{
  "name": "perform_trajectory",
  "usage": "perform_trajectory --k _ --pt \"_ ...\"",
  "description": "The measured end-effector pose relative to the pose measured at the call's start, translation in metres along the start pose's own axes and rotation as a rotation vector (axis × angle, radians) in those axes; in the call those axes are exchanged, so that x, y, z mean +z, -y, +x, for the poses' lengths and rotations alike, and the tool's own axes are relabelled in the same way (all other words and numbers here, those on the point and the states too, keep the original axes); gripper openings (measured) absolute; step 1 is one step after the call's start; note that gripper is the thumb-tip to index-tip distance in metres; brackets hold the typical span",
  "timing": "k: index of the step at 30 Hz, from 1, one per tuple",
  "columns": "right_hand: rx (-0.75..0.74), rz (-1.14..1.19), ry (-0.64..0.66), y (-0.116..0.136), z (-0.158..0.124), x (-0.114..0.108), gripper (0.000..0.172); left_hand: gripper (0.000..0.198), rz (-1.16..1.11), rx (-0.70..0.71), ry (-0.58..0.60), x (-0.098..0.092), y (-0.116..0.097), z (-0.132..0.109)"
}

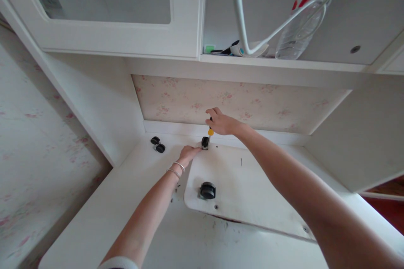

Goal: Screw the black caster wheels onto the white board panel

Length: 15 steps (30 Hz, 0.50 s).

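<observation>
A white board (259, 189) with rounded corners lies on the white desk top, and a black caster wheel (205, 142) stands at its far left corner. My left hand (189, 152) is closed at the base of that wheel, fingertips on its mounting plate and the board's edge. Above it, my right hand (222, 122) grips a screwdriver (211, 132) with a yellow and black handle. The shaft points down beside the wheel to its plate; the tip is too small to make out. A second black caster (208, 190) stands at the board's near left corner.
Two loose black casters (158, 144) lie on the desk at the left. Overhead, a shelf holds a clear plastic bottle (299, 25), and a white cable (241, 12) hangs in front of it. A cabinet door (186, 38) overhangs at upper left. Dark crumbs lie near the board.
</observation>
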State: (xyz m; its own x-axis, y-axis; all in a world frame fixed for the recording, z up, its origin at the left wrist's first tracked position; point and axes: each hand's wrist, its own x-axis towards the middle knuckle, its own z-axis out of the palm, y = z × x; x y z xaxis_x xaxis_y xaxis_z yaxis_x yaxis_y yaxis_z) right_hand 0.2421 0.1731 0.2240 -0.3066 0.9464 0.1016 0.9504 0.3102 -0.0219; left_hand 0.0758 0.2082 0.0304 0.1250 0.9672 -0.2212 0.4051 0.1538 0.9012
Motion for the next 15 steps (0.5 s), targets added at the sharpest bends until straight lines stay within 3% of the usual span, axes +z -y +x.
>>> perform_trajectory --k 5,9,15 --pt "0.022 0.044 -0.011 -0.0049 0.0019 -0.0006 0.041 0.029 -0.016 -0.004 0.012 -0.0013 -0.001 -0.0022" --pt "0.07 0.043 -0.031 -0.0049 0.0028 0.0019 0.051 0.031 -0.014 -0.011 0.023 -0.0021 -0.0019 -0.005" --pt "0.044 0.074 0.001 -0.0068 0.0047 0.0001 0.044 0.038 -0.005 -0.036 0.042 -0.0001 -0.0042 -0.0068"
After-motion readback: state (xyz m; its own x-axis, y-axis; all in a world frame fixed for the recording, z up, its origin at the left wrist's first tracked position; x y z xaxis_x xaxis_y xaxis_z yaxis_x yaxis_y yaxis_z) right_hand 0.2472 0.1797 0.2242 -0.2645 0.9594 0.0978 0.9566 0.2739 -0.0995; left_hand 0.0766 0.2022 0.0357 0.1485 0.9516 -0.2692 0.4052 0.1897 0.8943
